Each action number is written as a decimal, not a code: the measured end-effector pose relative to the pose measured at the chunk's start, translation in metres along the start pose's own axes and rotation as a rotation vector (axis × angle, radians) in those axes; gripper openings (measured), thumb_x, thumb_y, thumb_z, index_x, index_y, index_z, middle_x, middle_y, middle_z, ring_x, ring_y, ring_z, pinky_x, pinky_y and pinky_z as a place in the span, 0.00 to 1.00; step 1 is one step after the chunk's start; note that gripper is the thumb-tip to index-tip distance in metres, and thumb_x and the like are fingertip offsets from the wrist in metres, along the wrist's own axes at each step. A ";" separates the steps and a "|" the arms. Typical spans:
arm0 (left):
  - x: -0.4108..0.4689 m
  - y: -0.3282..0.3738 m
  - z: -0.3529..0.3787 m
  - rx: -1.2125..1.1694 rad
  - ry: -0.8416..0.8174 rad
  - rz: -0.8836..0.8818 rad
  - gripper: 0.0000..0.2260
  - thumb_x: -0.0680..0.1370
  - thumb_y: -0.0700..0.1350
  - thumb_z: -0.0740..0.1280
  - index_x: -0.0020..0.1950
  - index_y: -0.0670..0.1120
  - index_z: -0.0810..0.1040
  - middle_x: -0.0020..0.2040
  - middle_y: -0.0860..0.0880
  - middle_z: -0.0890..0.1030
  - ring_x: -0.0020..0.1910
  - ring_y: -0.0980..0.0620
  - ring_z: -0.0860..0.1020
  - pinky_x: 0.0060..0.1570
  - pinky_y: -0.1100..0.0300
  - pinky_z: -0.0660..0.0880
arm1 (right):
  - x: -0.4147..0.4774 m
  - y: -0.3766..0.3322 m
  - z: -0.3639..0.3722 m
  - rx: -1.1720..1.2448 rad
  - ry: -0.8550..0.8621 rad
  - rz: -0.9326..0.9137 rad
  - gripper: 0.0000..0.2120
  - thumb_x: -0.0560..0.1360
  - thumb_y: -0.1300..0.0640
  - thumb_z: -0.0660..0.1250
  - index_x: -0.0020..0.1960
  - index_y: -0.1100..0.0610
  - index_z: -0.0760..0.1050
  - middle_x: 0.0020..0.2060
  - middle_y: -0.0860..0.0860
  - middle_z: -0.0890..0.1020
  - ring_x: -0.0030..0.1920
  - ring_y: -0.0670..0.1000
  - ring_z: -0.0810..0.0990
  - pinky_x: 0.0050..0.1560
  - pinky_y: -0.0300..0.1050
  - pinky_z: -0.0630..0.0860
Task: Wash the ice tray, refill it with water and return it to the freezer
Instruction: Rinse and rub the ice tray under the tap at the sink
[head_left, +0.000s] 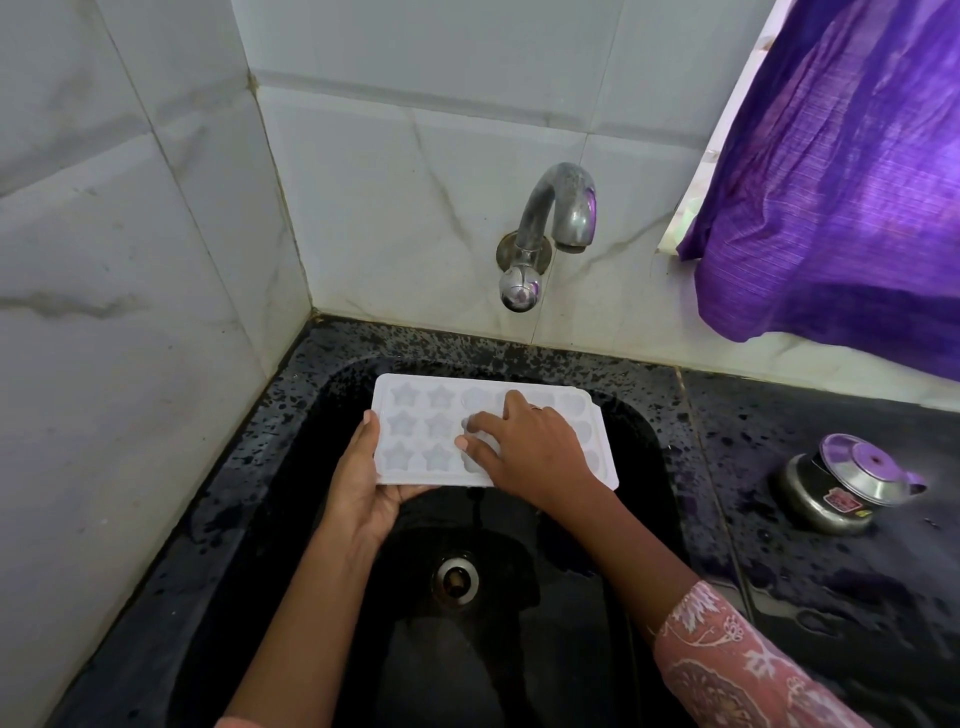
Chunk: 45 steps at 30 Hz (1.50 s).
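Left hand (363, 488) grips the white star-moulded ice tray (410, 434); right hand (530, 452) presses spread fingers on it.

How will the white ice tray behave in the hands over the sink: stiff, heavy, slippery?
The ice tray is probably light and fairly stiff: the left hand holds it level by one end without visible sagging. It may be slippery, since the sink rim looks wet.

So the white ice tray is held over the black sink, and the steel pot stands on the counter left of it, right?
Not quite. The head view shows the steel pot on the counter right of the sink, not left. The white ice tray is indeed held over it.
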<state>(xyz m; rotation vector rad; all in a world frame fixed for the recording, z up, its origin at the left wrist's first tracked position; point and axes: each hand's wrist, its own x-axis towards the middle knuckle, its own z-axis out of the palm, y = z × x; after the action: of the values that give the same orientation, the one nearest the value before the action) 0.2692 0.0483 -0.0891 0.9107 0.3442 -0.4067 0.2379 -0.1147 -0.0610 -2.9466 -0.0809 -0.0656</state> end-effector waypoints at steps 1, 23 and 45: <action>0.000 0.000 0.000 -0.003 -0.002 0.000 0.21 0.81 0.54 0.56 0.67 0.42 0.71 0.55 0.41 0.81 0.48 0.44 0.82 0.32 0.50 0.81 | 0.000 0.000 0.001 0.006 -0.005 -0.002 0.19 0.78 0.40 0.54 0.62 0.47 0.73 0.51 0.55 0.73 0.46 0.56 0.77 0.43 0.43 0.63; 0.001 -0.001 -0.002 -0.005 -0.009 0.011 0.21 0.80 0.54 0.57 0.67 0.43 0.72 0.55 0.41 0.81 0.46 0.45 0.83 0.32 0.50 0.80 | -0.002 -0.004 -0.010 0.024 0.033 -0.025 0.18 0.78 0.42 0.54 0.61 0.49 0.73 0.49 0.54 0.73 0.45 0.55 0.76 0.42 0.43 0.62; 0.007 -0.006 -0.002 -0.045 -0.030 -0.009 0.20 0.80 0.53 0.57 0.65 0.41 0.73 0.48 0.42 0.84 0.41 0.46 0.84 0.32 0.50 0.81 | 0.013 -0.018 -0.002 -0.018 -0.025 -0.112 0.18 0.78 0.41 0.55 0.61 0.46 0.74 0.49 0.56 0.74 0.44 0.57 0.75 0.43 0.43 0.60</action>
<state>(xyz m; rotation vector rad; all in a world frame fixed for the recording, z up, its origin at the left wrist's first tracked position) 0.2723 0.0453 -0.0974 0.8587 0.3286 -0.4190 0.2500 -0.0970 -0.0552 -2.9588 -0.2508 -0.0452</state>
